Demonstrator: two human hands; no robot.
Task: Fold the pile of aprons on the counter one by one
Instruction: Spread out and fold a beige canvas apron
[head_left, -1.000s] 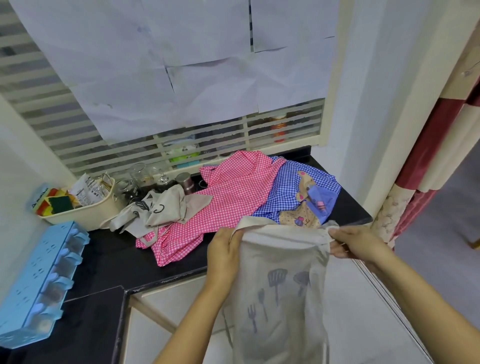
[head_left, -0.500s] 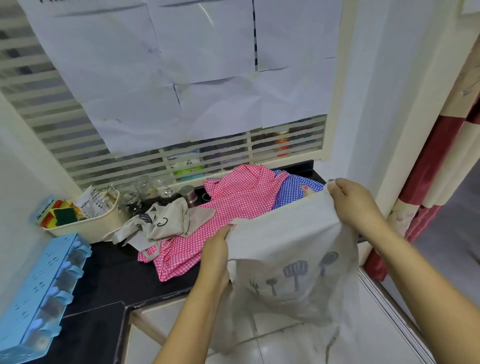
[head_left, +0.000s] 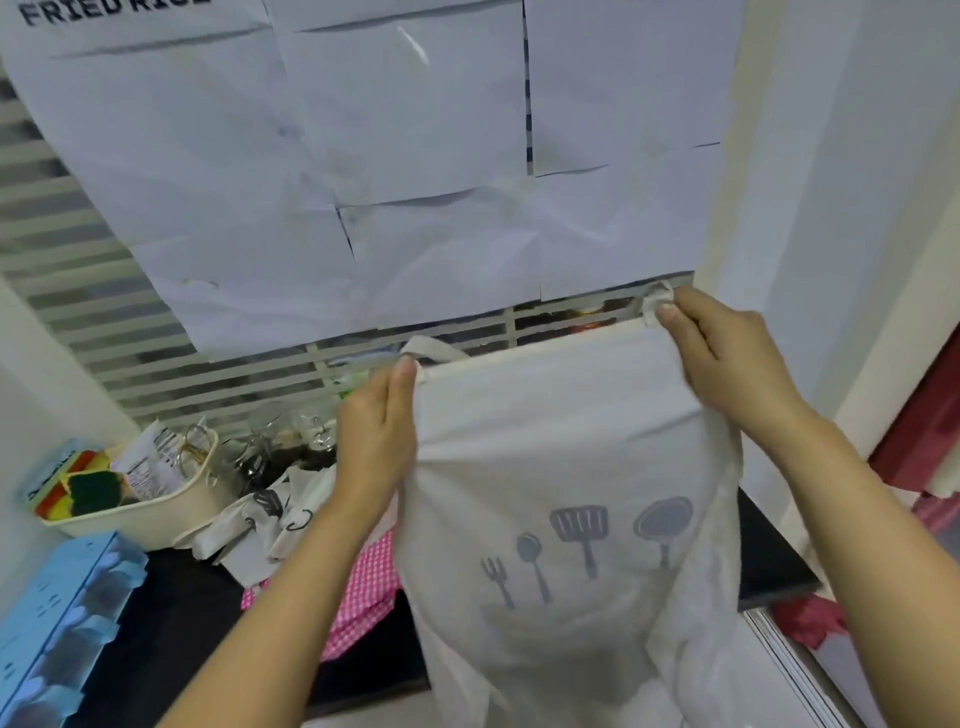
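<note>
A beige apron printed with grey kitchen utensils hangs spread out in front of me, above the black counter. My left hand pinches its top left corner by the neck strap. My right hand pinches the top right corner, held a little higher. Behind the raised cloth lies a pink checked apron, mostly hidden. A second beige apron with dark prints lies crumpled to its left.
A cream basket with sponges and packets sits at the counter's left. A blue plastic rack stands in front of it. Glass jars line the louvred window, which is covered by white paper sheets. A red curtain hangs at right.
Both hands have lifted the utensil apron from below counter height to chest height and spread it wide. It now covers the blue checked apron and most of the pink one.
</note>
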